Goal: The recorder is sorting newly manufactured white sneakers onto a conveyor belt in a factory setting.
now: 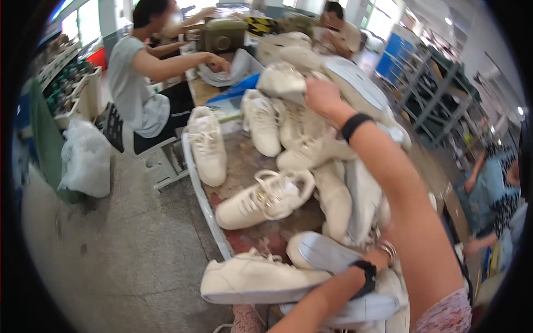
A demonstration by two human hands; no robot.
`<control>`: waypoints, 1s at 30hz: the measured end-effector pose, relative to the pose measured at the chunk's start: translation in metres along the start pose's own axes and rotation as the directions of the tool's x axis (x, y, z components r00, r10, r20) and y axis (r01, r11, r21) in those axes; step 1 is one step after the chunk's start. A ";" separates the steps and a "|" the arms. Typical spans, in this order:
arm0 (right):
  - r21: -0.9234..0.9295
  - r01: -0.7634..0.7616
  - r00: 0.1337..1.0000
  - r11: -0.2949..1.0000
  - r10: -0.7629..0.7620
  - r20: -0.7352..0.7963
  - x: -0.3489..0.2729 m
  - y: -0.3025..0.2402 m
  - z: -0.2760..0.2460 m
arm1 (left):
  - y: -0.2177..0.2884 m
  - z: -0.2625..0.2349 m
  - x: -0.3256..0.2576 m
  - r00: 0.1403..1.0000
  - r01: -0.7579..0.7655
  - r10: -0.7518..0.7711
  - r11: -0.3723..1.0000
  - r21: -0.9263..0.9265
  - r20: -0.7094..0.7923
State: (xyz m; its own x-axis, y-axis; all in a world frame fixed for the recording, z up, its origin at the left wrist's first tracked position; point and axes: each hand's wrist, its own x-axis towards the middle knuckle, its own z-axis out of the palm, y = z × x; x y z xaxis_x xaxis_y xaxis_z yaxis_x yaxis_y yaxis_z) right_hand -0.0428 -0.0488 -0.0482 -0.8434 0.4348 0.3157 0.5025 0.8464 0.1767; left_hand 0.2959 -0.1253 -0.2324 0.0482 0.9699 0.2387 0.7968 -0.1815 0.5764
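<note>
My right hand (323,99) reaches to the far part of the shoe pile, fingers closed on the edge of a cream sneaker (281,81). A black band circles that wrist. My left hand (383,252) is low among the near shoes, behind a dark watch and a bracelet; its fingers are hidden by my right forearm and the shoes. Near it lie an upturned sneaker with a pale sole (322,251) and a cream sneaker on its side (261,279). One laced sneaker (264,201) rests mid-table, and another (207,147) stands by the left edge.
The worktable (208,213) has a pale raised rim. At the far left a seated person (139,83) handles grey material; another person (341,33) works at the back. A metal rack (433,94) stands right, with a person (494,188) below it. A plastic bag (86,158) sits left.
</note>
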 end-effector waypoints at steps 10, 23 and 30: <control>-0.004 0.036 0.938 0.999 -0.035 -0.344 -0.336 0.247 -0.230 | 0.011 -0.067 0.005 0.753 -0.218 0.343 0.935 0.279 -0.562; 0.097 -0.579 0.811 0.810 0.584 -0.033 -0.850 0.281 -0.235 | 0.037 -0.074 -0.008 0.858 -0.191 0.374 0.867 0.460 -0.351; -0.301 -0.666 0.687 0.682 0.718 0.107 -0.888 0.330 -0.131 | 0.043 -0.076 -0.013 0.881 -0.174 0.367 0.839 0.516 -0.299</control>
State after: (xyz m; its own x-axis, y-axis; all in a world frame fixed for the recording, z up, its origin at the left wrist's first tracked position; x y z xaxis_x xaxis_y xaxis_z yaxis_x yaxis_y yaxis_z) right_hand 0.8969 -0.1963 -0.1479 -0.2390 0.9397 0.2446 0.9621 0.1951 0.1906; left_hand 0.2837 -0.1583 -0.1513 0.1543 0.7392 0.6555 0.9707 -0.2370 0.0388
